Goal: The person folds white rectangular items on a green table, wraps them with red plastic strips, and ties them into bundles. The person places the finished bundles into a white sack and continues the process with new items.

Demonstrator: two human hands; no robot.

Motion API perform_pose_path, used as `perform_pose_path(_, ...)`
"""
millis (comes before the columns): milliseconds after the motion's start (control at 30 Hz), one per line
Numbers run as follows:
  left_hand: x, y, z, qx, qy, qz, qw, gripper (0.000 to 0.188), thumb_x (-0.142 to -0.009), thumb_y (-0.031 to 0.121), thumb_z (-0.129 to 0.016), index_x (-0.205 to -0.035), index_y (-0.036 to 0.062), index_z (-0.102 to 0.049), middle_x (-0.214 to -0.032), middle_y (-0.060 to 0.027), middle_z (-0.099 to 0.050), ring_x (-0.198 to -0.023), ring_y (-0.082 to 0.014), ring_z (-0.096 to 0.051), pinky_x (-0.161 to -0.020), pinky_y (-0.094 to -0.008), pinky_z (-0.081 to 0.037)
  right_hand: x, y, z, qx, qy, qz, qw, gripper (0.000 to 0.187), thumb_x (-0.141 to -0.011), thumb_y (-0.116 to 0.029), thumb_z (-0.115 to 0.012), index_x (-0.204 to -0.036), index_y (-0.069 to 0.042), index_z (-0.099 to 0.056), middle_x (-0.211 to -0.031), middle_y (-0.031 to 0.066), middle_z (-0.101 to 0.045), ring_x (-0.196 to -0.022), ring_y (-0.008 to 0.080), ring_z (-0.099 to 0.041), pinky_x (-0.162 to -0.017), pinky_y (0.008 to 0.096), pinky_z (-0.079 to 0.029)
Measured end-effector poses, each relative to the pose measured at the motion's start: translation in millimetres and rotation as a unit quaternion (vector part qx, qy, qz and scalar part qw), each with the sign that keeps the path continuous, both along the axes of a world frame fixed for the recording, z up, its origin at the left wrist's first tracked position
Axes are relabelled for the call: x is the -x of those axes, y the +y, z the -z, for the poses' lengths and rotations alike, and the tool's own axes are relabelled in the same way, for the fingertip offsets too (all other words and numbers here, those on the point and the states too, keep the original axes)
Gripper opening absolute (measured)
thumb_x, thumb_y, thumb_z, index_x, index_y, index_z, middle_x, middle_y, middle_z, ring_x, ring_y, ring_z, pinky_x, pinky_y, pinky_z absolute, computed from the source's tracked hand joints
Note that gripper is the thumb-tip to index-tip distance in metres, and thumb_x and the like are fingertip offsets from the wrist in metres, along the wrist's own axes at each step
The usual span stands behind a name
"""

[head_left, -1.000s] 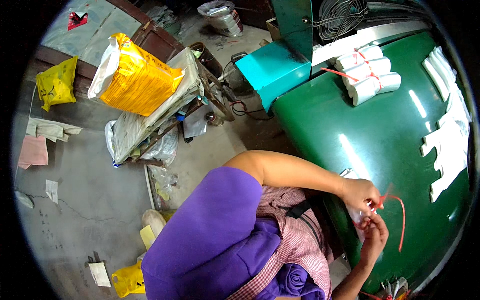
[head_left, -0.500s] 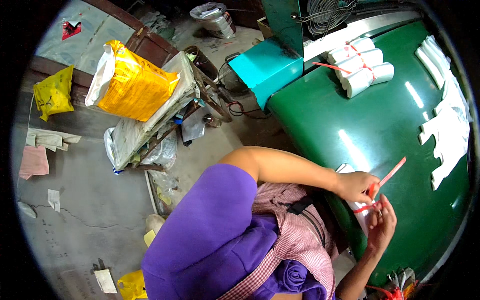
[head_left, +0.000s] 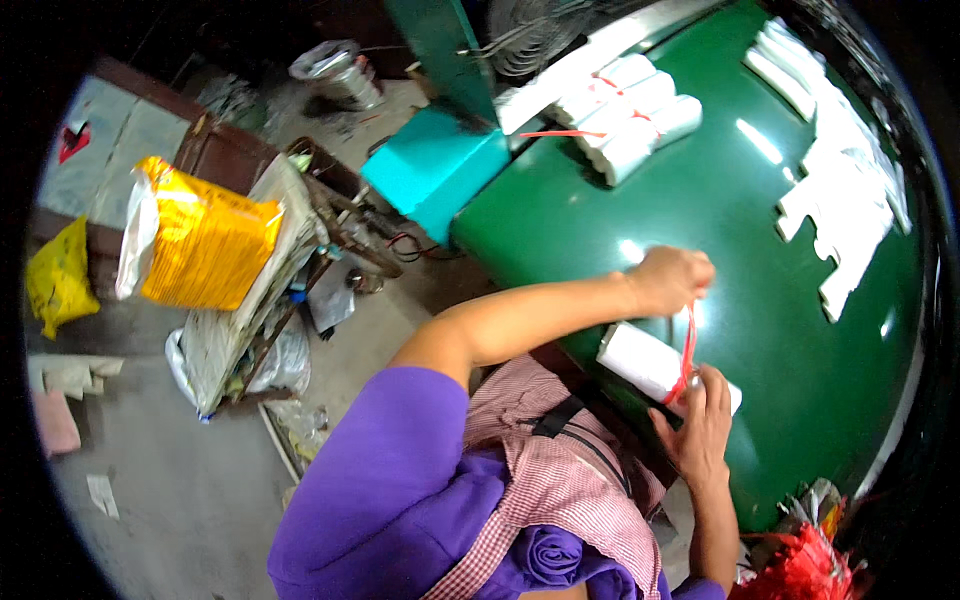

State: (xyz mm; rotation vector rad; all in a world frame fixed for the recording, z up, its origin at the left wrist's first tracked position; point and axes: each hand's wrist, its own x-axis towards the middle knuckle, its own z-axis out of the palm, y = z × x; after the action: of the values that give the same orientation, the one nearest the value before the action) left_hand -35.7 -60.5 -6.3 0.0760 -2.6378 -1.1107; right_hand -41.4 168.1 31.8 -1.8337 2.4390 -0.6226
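Note:
On the near edge of the green table lies a white rolled bundle of plastic bags (head_left: 640,362), with a red plastic strip (head_left: 688,350) around it. My left hand (head_left: 672,281) is closed on the strip's upper end and holds it taut above the bundle. My right hand (head_left: 700,432) grips the bundle's near right end, thumb and fingers on either side, fingertips beside the strip. Its palm hides part of the roll.
Several similar rolls (head_left: 630,112) tied with red strips lie at the table's far side. Loose white bags (head_left: 850,190) spread along its right. A teal metal box (head_left: 437,165) adjoins the far left corner. Red strips (head_left: 800,565) bunch at the lower right. A yellow sack (head_left: 212,235) stands on a bench at left.
My left hand has risen away from the bundle, drawing the red strip up with it. My right hand has shifted onto the roll's near end. The whole view has turned slightly.

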Motion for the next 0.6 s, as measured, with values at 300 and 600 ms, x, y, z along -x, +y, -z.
perform_pose_path(300, 10, -72, -46, 0.188, 0.251, 0.004, 0.949, 0.036, -0.078, 0.021, -0.07, -0.112, 0.0138, -0.062, -0.129, -0.0087, -0.054, -0.124, -0.0282, -0.046, -0.102, -0.0436, -0.037, 122, -122, 16, 0.216, -0.435, 0.152, 0.861, 0.05, -0.084, -0.019, -0.065, -0.129, -0.005, -0.046, -0.111, 0.0221, -0.061, -0.092, 0.0351, -0.064, -0.077, 0.0405, -0.053)
perform_pose_path(600, 60, -133, 34, 0.342, 0.066, -0.096, 0.933, 0.031, -0.081, 0.011, -0.059, -0.11, 0.0201, -0.065, -0.139, -0.0049, -0.046, -0.133, -0.0237, -0.038, -0.105, -0.0485, -0.027, 299, -82, 86, 0.105, 0.204, 0.378, 0.897, 0.072, -0.08, -0.044, -0.065, -0.132, 0.0, -0.041, -0.13, 0.0218, -0.044, -0.123, 0.0365, -0.04, -0.102, 0.0475, -0.03)
